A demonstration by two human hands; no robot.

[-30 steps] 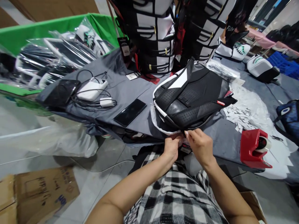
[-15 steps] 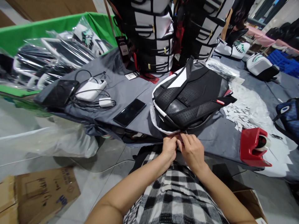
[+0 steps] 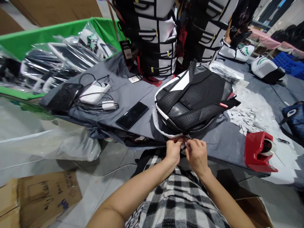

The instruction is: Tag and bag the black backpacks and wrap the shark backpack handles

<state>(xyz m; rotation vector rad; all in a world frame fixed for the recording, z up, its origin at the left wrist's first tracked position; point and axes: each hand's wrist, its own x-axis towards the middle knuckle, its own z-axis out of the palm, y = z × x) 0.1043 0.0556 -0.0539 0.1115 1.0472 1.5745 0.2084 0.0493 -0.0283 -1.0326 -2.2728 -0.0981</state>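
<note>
A black backpack (image 3: 197, 98) with white trim lies on the grey-covered table, its straps facing up. At its near edge, by the table's front, a white strip (image 3: 158, 125) curves round the bag. My left hand (image 3: 173, 151) is closed, fingers pinching the white edge of the backpack. Just beside it, my right hand (image 3: 197, 155) is curled with its fingertips together next to a small pale bit. What the right fingers hold is too small to make out.
A black phone (image 3: 132, 115), a white power bank (image 3: 95, 92) with cables and a red tape dispenser (image 3: 255, 152) lie on the table. Stacked black-and-white bags (image 3: 155, 44) stand behind. Wrapped bags (image 3: 71, 55) fill a green-lined bin (image 3: 57, 36). Paper scraps (image 3: 242, 118) lie right. A co-worker stands back right.
My right hand has drawn slightly away from the left, opening a small gap where a pale bit shows. My left hand stays at the backpack's near edge. The view has shifted slightly.
</note>
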